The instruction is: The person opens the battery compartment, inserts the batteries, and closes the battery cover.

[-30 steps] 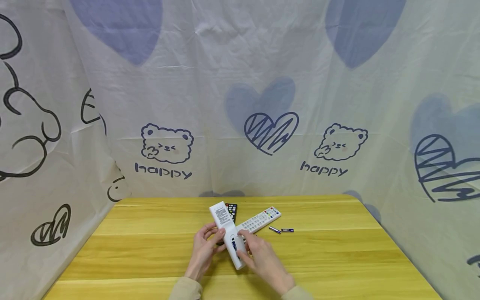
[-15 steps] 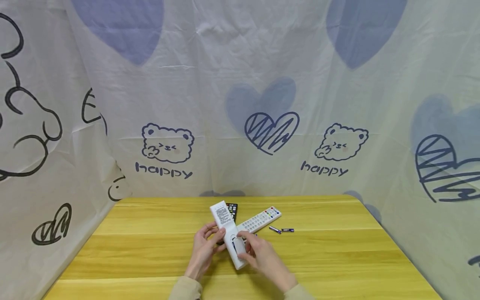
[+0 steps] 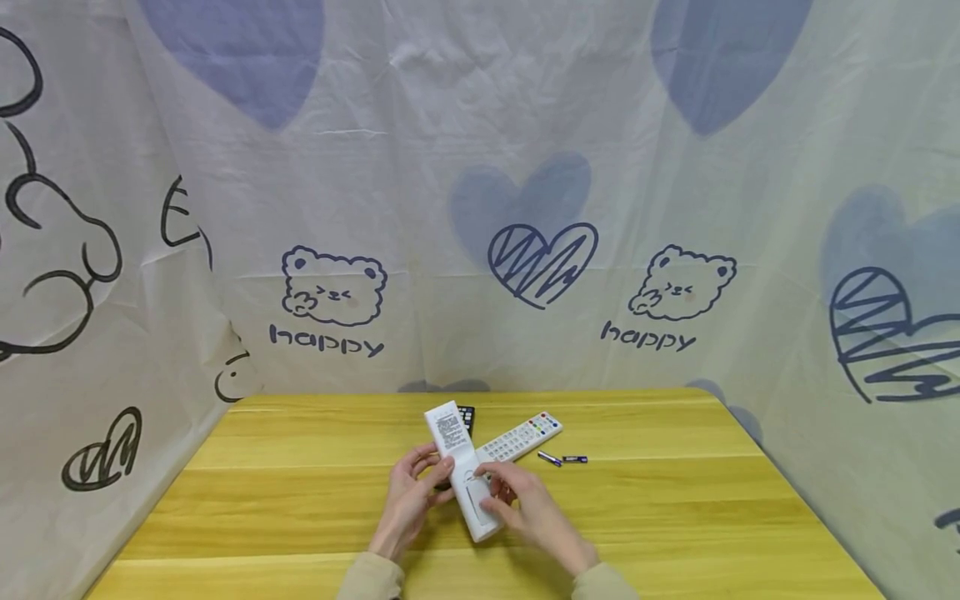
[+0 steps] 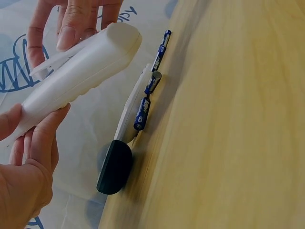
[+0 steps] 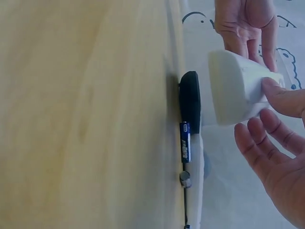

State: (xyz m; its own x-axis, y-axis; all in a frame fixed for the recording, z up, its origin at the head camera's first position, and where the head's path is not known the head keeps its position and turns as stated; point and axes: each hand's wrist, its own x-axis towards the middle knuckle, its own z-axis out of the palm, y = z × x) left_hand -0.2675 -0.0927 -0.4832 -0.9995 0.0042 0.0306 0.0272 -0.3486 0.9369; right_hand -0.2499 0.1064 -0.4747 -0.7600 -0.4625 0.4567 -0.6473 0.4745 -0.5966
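My left hand (image 3: pixel 408 493) grips a white remote control (image 3: pixel 452 433) by its side, back face up and raised above the table. In the left wrist view its battery cover (image 4: pixel 56 63) sits at a slant over the back, one end standing off the body. My right hand (image 3: pixel 536 510) pinches this cover between thumb and fingers at the remote's lower half. A thin dark gap shows along the cover's edge in the head view. The batteries inside, if any, are hidden beneath it.
On the wooden table (image 3: pixel 675 500) a black remote (image 3: pixel 468 418) lies partly behind the held one. A second white remote (image 3: pixel 528 435) lies buttons up to its right. Several blue batteries (image 4: pixel 142 113) lie nearby, two of them right of that remote. A printed cloth (image 3: pixel 450 333) hangs behind.
The cover has come down over the battery compartment, where a blue battery was visible one second ago. The held remote has shifted slightly right. My left hand keeps its grip.
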